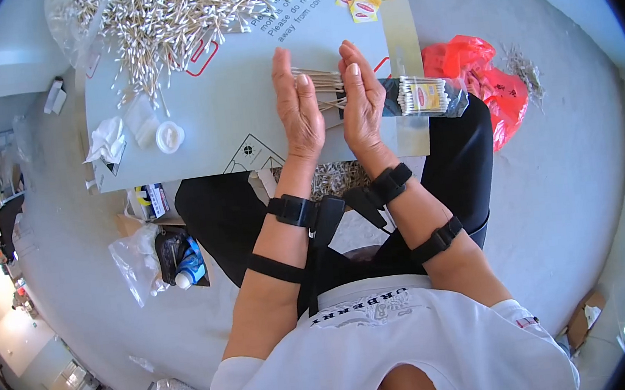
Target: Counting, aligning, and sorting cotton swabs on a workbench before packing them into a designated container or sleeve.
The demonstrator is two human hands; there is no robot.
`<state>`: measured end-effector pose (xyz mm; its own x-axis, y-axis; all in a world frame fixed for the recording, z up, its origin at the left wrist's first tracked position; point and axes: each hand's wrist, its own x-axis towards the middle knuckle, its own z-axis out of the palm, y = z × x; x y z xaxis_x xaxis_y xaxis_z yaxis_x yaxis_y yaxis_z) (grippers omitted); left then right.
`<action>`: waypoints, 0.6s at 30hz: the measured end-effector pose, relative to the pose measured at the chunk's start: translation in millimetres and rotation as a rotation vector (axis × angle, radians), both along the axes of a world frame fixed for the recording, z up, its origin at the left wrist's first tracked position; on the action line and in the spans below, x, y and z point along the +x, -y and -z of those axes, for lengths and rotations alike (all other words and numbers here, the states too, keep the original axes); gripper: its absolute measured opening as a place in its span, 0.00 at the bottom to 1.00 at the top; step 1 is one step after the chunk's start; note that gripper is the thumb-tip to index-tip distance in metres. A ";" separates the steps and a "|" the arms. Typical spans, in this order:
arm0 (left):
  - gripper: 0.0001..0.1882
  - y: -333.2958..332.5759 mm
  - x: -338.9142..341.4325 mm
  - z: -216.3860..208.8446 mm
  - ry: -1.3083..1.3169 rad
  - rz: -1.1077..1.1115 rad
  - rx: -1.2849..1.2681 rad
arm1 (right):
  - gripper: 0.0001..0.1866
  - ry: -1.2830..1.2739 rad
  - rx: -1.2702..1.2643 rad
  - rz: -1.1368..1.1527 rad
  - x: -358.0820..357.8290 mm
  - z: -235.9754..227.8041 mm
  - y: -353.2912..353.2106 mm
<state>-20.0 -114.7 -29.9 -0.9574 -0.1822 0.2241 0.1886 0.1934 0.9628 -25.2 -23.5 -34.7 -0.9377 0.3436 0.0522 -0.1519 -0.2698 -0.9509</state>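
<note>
Both my hands are upright over the table near its front edge, palms facing, fingers stretched out and held together. Between my left hand and my right hand lies a loose bundle of cotton swabs, sticks running crosswise, their ends against the palms. A few sticks sit askew below the rest. Just right of my right hand is a clear bag packed with cotton swabs and a yellow card, sticking out past the table's right edge. A large heap of loose cotton swabs covers the far left.
Small yellow cards lie at the far right of the table. A round white tub and crumpled white tissue stand at the left. A red plastic bag rests on the floor to the right, a box with bottles below left.
</note>
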 end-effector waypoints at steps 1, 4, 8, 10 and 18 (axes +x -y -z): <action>0.29 0.9 0.2 -1.0 0.002 -0.001 -0.001 | 0.19 0.017 -0.025 0.003 -1.5 -1.5 -0.9; 0.27 10.0 1.7 -5.4 -0.045 -0.024 0.122 | 0.19 0.023 -0.031 -0.055 -4.3 -1.9 -23.1; 0.24 36.9 7.1 -20.5 -0.167 0.146 -0.586 | 0.14 0.065 0.196 -0.224 3.5 -6.8 -55.2; 0.23 43.4 10.9 -17.9 -0.123 0.179 -0.689 | 0.16 -0.020 0.594 -0.402 8.4 -26.8 -60.6; 0.40 19.0 24.9 -17.2 0.015 0.279 -1.076 | 0.08 -0.174 1.081 -0.346 8.9 -16.8 -55.9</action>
<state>4.9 -133.6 -12.7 -0.9384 0.3224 0.1242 0.3455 0.8819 0.3207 -16.3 32.4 -17.9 -0.9243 -0.2346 0.3009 -0.3806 0.6217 -0.6846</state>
